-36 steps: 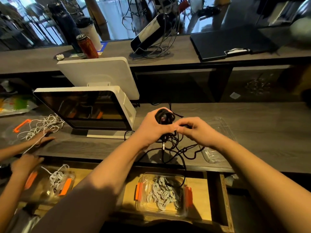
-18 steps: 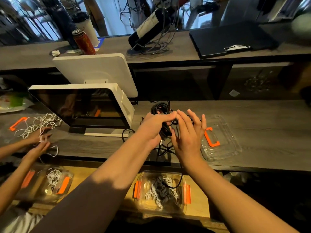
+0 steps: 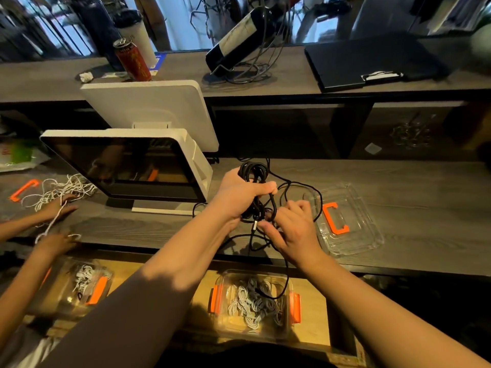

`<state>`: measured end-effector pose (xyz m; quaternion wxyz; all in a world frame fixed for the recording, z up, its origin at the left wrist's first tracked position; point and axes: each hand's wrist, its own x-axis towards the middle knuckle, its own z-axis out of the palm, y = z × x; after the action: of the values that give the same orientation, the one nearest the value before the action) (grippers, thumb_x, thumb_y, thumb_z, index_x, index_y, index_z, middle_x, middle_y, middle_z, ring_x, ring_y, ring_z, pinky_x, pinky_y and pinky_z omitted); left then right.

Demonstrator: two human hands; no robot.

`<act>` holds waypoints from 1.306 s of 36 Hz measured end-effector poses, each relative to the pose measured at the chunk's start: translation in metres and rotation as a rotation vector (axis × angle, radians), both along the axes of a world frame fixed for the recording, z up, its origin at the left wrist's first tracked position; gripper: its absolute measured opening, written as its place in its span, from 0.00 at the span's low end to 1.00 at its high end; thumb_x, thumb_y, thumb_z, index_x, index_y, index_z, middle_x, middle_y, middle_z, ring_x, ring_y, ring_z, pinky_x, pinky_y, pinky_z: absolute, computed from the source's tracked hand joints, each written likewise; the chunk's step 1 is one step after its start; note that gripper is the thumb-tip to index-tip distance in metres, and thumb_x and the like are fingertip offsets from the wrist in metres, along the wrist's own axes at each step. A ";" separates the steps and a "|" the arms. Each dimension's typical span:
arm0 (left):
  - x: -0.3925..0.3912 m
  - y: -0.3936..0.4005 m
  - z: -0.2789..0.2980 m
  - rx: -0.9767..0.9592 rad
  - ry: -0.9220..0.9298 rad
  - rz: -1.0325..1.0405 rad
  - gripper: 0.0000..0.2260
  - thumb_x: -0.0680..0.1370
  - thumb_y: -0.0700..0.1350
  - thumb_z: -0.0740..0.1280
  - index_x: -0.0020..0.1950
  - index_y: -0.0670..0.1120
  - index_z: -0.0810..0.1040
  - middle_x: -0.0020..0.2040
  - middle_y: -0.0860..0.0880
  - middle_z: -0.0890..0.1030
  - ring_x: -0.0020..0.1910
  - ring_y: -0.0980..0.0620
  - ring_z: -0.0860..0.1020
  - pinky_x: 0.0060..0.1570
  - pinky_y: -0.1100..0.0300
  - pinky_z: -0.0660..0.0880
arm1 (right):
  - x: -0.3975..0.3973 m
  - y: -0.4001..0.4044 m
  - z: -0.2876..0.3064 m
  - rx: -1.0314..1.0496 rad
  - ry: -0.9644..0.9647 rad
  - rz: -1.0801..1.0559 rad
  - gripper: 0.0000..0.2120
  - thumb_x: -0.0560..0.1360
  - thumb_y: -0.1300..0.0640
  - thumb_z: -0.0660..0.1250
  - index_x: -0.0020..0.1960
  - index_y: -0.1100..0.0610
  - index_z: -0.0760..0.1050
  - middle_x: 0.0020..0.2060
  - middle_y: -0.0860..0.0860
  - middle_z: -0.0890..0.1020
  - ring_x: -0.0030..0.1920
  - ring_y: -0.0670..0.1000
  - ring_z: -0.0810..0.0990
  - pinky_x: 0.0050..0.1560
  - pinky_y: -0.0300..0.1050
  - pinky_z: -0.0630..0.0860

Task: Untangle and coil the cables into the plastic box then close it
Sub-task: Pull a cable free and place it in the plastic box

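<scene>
Cable (image 3: 255,181): black, thin, looped bundle, frame centre.
Left hand (image 3: 239,197): fist closed around bundle.
Right hand (image 3: 295,229): fingers apparently pinching a strand.

The black cable (image 3: 253,179) is a partly coiled bundle held upright above the grey wooden counter, with loose strands trailing across the counter and one loop hanging down into the plastic box (image 3: 255,298). That clear box with orange side clips sits open on the lower wooden shelf, holding coiled white and grey cables (image 3: 248,305). Its clear lid (image 3: 353,224), with an orange clip, lies flat on the counter.
</scene>
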<state>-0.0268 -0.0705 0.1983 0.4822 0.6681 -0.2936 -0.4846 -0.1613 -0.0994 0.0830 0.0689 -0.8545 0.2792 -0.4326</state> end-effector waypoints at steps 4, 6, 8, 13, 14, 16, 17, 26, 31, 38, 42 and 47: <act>0.002 -0.001 -0.010 -0.005 0.000 0.135 0.12 0.73 0.39 0.76 0.52 0.49 0.78 0.46 0.50 0.85 0.54 0.50 0.81 0.65 0.45 0.75 | 0.001 0.002 0.003 0.061 -0.009 -0.056 0.23 0.85 0.48 0.55 0.37 0.57 0.76 0.34 0.51 0.79 0.45 0.51 0.76 0.60 0.50 0.67; 0.004 -0.002 -0.015 -0.008 -0.011 0.195 0.15 0.73 0.43 0.77 0.58 0.46 0.79 0.52 0.47 0.84 0.57 0.50 0.80 0.67 0.44 0.73 | 0.001 0.003 0.006 0.208 0.000 -0.056 0.23 0.85 0.48 0.52 0.43 0.59 0.78 0.39 0.52 0.81 0.50 0.52 0.79 0.66 0.53 0.69; 0.005 -0.003 -0.018 -0.021 -0.017 0.231 0.18 0.72 0.45 0.78 0.60 0.45 0.79 0.54 0.47 0.85 0.58 0.51 0.80 0.66 0.46 0.73 | 0.001 0.008 0.014 0.411 -0.045 -0.048 0.21 0.84 0.48 0.52 0.48 0.59 0.79 0.41 0.51 0.80 0.46 0.50 0.79 0.59 0.50 0.75; 0.000 -0.004 -0.022 -0.074 -0.070 0.209 0.18 0.73 0.46 0.77 0.61 0.47 0.79 0.55 0.48 0.84 0.56 0.55 0.80 0.59 0.56 0.75 | -0.001 0.015 0.028 0.649 -0.275 -0.121 0.13 0.83 0.52 0.57 0.53 0.57 0.78 0.41 0.49 0.80 0.42 0.45 0.79 0.41 0.44 0.76; -0.001 -0.004 -0.022 -0.081 -0.067 0.194 0.18 0.73 0.46 0.77 0.61 0.47 0.79 0.55 0.47 0.84 0.56 0.54 0.80 0.58 0.57 0.75 | -0.001 0.015 0.031 0.680 -0.324 -0.130 0.11 0.84 0.55 0.58 0.52 0.57 0.78 0.40 0.49 0.80 0.41 0.45 0.78 0.41 0.43 0.76; -0.001 -0.003 -0.021 -0.093 -0.046 0.150 0.15 0.74 0.45 0.76 0.58 0.46 0.78 0.54 0.43 0.84 0.49 0.55 0.80 0.54 0.56 0.76 | -0.001 0.015 0.039 0.725 -0.414 -0.136 0.09 0.84 0.59 0.58 0.51 0.56 0.77 0.39 0.50 0.78 0.40 0.45 0.76 0.39 0.38 0.73; -0.001 -0.003 -0.020 -0.098 -0.013 0.128 0.12 0.76 0.45 0.74 0.57 0.46 0.78 0.53 0.41 0.84 0.44 0.55 0.78 0.51 0.56 0.76 | -0.002 0.016 0.042 0.741 -0.446 -0.129 0.09 0.84 0.60 0.58 0.50 0.56 0.77 0.38 0.49 0.78 0.39 0.44 0.75 0.39 0.36 0.71; 0.008 0.003 -0.017 -0.161 0.333 0.085 0.20 0.85 0.57 0.54 0.60 0.47 0.80 0.44 0.48 0.84 0.35 0.56 0.75 0.37 0.62 0.71 | -0.010 0.016 0.044 0.954 -0.350 0.063 0.12 0.84 0.54 0.58 0.45 0.55 0.77 0.30 0.41 0.72 0.32 0.42 0.69 0.33 0.38 0.65; 0.012 0.001 -0.013 -0.210 0.444 0.174 0.22 0.85 0.57 0.52 0.60 0.45 0.79 0.41 0.48 0.84 0.47 0.51 0.82 0.58 0.53 0.76 | -0.011 0.022 0.043 1.145 -0.159 0.224 0.14 0.82 0.49 0.60 0.43 0.52 0.79 0.26 0.41 0.73 0.29 0.40 0.70 0.34 0.40 0.66; 0.017 -0.012 -0.012 -0.253 0.855 0.513 0.17 0.84 0.57 0.59 0.51 0.44 0.76 0.31 0.51 0.71 0.27 0.56 0.71 0.29 0.62 0.74 | -0.018 0.037 0.030 1.255 -0.159 0.295 0.19 0.78 0.46 0.68 0.38 0.61 0.77 0.29 0.46 0.74 0.32 0.43 0.72 0.37 0.35 0.69; 0.014 -0.020 -0.013 -0.248 0.737 0.596 0.17 0.83 0.58 0.61 0.50 0.45 0.77 0.31 0.52 0.71 0.27 0.56 0.69 0.29 0.62 0.69 | -0.022 0.040 0.031 1.407 -0.260 0.251 0.15 0.73 0.46 0.71 0.39 0.58 0.80 0.29 0.50 0.76 0.31 0.47 0.73 0.35 0.39 0.70; 0.014 -0.023 -0.016 -0.304 0.526 0.632 0.16 0.83 0.57 0.60 0.54 0.45 0.77 0.32 0.53 0.71 0.28 0.57 0.69 0.31 0.63 0.69 | -0.026 0.037 0.028 1.606 -0.424 0.194 0.07 0.74 0.52 0.72 0.38 0.51 0.80 0.27 0.48 0.75 0.27 0.46 0.71 0.35 0.41 0.74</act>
<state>-0.0128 -0.0931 0.1824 0.7582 0.5003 -0.0099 -0.4181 -0.1875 -0.0623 0.1109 0.7448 -0.4665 0.4090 -0.2459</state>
